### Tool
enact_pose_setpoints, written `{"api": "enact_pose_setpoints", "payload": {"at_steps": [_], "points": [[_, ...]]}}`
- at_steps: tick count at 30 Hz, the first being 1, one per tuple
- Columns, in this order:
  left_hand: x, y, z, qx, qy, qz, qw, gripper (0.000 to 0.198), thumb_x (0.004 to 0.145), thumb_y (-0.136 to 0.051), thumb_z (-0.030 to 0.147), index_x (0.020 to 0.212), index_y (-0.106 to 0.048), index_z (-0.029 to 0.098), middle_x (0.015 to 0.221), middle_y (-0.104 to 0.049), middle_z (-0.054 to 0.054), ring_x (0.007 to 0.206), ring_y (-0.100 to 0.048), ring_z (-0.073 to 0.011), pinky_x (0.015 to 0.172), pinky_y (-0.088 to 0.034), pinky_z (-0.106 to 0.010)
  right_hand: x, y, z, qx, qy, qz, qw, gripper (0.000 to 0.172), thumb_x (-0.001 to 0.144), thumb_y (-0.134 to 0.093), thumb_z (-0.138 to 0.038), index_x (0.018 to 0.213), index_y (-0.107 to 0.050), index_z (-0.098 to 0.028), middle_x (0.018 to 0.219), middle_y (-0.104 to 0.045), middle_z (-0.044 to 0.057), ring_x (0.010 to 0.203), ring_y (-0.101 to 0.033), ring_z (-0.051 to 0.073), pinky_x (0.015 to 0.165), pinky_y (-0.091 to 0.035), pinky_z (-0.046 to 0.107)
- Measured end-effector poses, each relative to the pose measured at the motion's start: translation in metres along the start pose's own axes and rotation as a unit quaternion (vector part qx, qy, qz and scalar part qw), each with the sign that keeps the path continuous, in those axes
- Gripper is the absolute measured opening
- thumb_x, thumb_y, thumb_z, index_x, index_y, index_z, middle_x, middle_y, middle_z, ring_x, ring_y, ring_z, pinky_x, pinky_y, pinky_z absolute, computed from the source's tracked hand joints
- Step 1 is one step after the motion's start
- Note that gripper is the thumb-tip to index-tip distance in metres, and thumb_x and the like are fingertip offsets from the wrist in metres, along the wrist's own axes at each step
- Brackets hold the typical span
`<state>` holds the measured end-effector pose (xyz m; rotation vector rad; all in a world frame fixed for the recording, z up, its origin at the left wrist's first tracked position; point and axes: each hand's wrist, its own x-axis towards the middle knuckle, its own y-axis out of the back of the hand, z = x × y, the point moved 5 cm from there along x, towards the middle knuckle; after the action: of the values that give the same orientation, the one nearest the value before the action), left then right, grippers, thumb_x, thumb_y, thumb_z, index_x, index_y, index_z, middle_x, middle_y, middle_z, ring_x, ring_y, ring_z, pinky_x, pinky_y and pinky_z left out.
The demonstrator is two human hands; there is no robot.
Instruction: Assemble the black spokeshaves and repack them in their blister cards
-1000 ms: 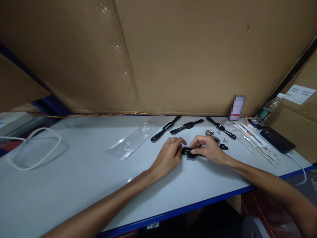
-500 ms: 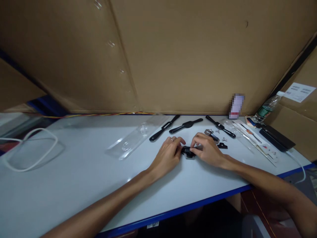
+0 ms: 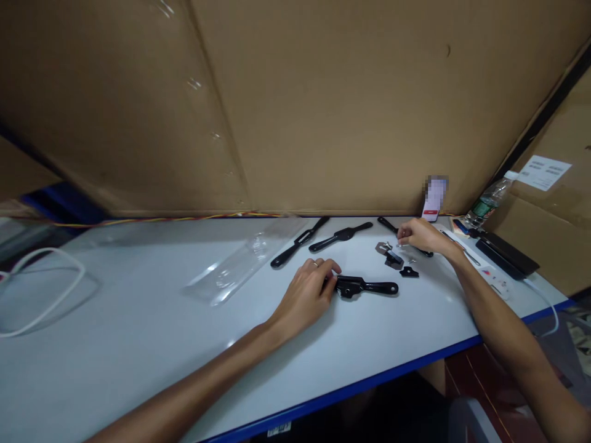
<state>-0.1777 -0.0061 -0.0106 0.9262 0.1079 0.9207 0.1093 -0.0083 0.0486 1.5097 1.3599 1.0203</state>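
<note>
My left hand (image 3: 310, 284) is closed around the left handle of a black spokeshave (image 3: 380, 288), which lies flat on the table with its right handle showing. Farther right, my right hand (image 3: 418, 237) reaches over the small parts. Its thumb and fingers pinch a small silvery screw (image 3: 399, 245), partly hidden by the fingertips. Just left of it lie metal blades (image 3: 391, 256), overlapping one another. A small black cap plate (image 3: 409, 272) rests in front of them, and another small screw (image 3: 412, 261) sits close to it.
Behind lie black spokeshave bodies (image 3: 342, 235), one partly under my right hand. A clear plastic sleeve (image 3: 235, 264) is on the left. At the right stand a phone (image 3: 434, 200) and a bottle (image 3: 490, 200), near a black box (image 3: 506, 255). A white cable (image 3: 55, 250) loops at far left.
My right hand has left the spokeshave's middle and moved right and back to the small screws. A black cap plate now shows on the spokeshave. My left hand stays on its handle.
</note>
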Motion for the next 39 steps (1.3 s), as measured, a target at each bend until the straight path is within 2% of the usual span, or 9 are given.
{"api": "enact_pose_setpoints", "payload": {"at_steps": [3, 6, 10, 16, 22, 27, 32, 36, 39], "points": [[0.000, 0.000, 0.000, 0.004, -0.002, 0.000, 1.000, 0.020, 0.095, -0.042, 0.023, 0.097, -0.062, 0.022, 0.088, -0.064, -0.006, 0.092, -0.055, -0.0263, 0.084, -0.045, -0.044, -0.001, -0.008, -0.002, 0.001, 0.012, -0.040, 0.999, 0.007, 0.077, -0.076, -0.019, 0.071, -0.071, -0.020, 0.068, -0.070, 0.000, 0.067, -0.063, 0.017, 0.061, -0.037, 0.027], [0.001, 0.000, 0.000, 0.005, -0.002, -0.002, 1.000, 0.020, 0.095, -0.042, 0.022, 0.096, -0.062, 0.022, 0.088, -0.064, -0.006, 0.091, -0.056, -0.0264, 0.084, -0.045, -0.044, 0.001, -0.014, -0.005, -0.011, 0.023, 0.007, 1.000, 0.004, 0.081, -0.075, -0.024, 0.084, -0.073, -0.022, 0.076, -0.072, 0.000, 0.071, -0.063, 0.017, 0.062, -0.036, 0.027], [0.001, -0.001, -0.001, 0.012, -0.003, -0.009, 1.000, 0.021, 0.095, -0.041, 0.021, 0.097, -0.062, 0.023, 0.088, -0.064, -0.006, 0.092, -0.056, -0.0270, 0.084, -0.045, -0.044, 0.004, -0.029, -0.009, -0.018, 0.056, 0.061, 0.996, 0.014, 0.085, -0.072, -0.024, 0.099, -0.074, -0.024, 0.088, -0.073, 0.003, 0.076, -0.063, 0.018, 0.065, -0.037, 0.027], [0.001, -0.002, -0.002, 0.010, 0.001, -0.005, 1.000, 0.020, 0.094, -0.042, 0.022, 0.097, -0.061, 0.024, 0.090, -0.064, -0.006, 0.094, -0.055, -0.0270, 0.084, -0.045, -0.043, 0.006, -0.049, -0.008, -0.019, 0.070, 0.055, 0.996, 0.009, 0.086, -0.066, -0.013, 0.082, -0.070, -0.020, 0.087, -0.072, 0.007, 0.080, -0.062, 0.020, 0.067, -0.038, 0.028], [0.001, -0.001, 0.001, 0.024, -0.003, -0.012, 1.000, 0.021, 0.094, -0.040, 0.020, 0.098, -0.061, 0.023, 0.092, -0.065, -0.008, 0.094, -0.054, -0.0281, 0.084, -0.044, -0.045, 0.008, -0.038, -0.004, -0.013, 0.055, 0.092, 0.994, 0.009, 0.087, -0.064, -0.013, 0.080, -0.066, -0.019, 0.087, -0.071, 0.007, 0.084, -0.063, 0.022, 0.073, -0.039, 0.030], [0.002, 0.000, 0.001, 0.029, -0.004, -0.019, 0.999, 0.023, 0.091, -0.042, 0.015, 0.099, -0.062, 0.023, 0.091, -0.066, -0.007, 0.093, -0.056, -0.0273, 0.083, -0.045, -0.043, -0.001, -0.019, -0.020, 0.075, 0.029, 0.141, 0.987, 0.010, 0.089, -0.064, -0.020, 0.079, -0.061, -0.020, 0.077, -0.069, 0.003, 0.072, -0.062, 0.018, 0.067, -0.040, 0.029], [0.002, 0.001, 0.003, 0.034, -0.003, -0.022, 0.999, 0.026, 0.090, -0.041, 0.012, 0.101, -0.063, 0.022, 0.094, -0.067, -0.007, 0.096, -0.057, -0.0276, 0.087, -0.046, -0.045, -0.029, -0.031, -0.071, 0.274, 0.109, 0.038, 0.955, 0.019, 0.086, -0.070, -0.035, 0.078, -0.061, -0.020, 0.069, -0.067, 0.000, 0.065, -0.061, 0.015, 0.062, -0.043, 0.027], [0.002, 0.000, 0.003, 0.045, -0.003, -0.022, 0.999, 0.027, 0.090, -0.042, 0.012, 0.103, -0.063, 0.022, 0.095, -0.067, -0.007, 0.097, -0.057, -0.0282, 0.088, -0.047, -0.045, -0.051, -0.056, -0.104, 0.314, 0.131, -0.047, 0.939, 0.024, 0.085, -0.072, -0.039, 0.075, -0.062, -0.020, 0.063, -0.061, -0.003, 0.060, -0.054, 0.012, 0.056, -0.038, 0.025], [0.003, 0.000, 0.004, 0.049, 0.002, -0.023, 0.999, 0.026, 0.091, -0.042, 0.013, 0.104, -0.063, 0.021, 0.096, -0.067, -0.007, 0.097, -0.057, -0.0286, 0.087, -0.047, -0.045, -0.058, -0.066, -0.115, 0.318, 0.141, -0.061, 0.936, 0.015, 0.087, -0.070, -0.030, 0.078, -0.064, -0.020, 0.065, -0.061, -0.004, 0.062, -0.053, 0.012, 0.059, -0.039, 0.026]]}}
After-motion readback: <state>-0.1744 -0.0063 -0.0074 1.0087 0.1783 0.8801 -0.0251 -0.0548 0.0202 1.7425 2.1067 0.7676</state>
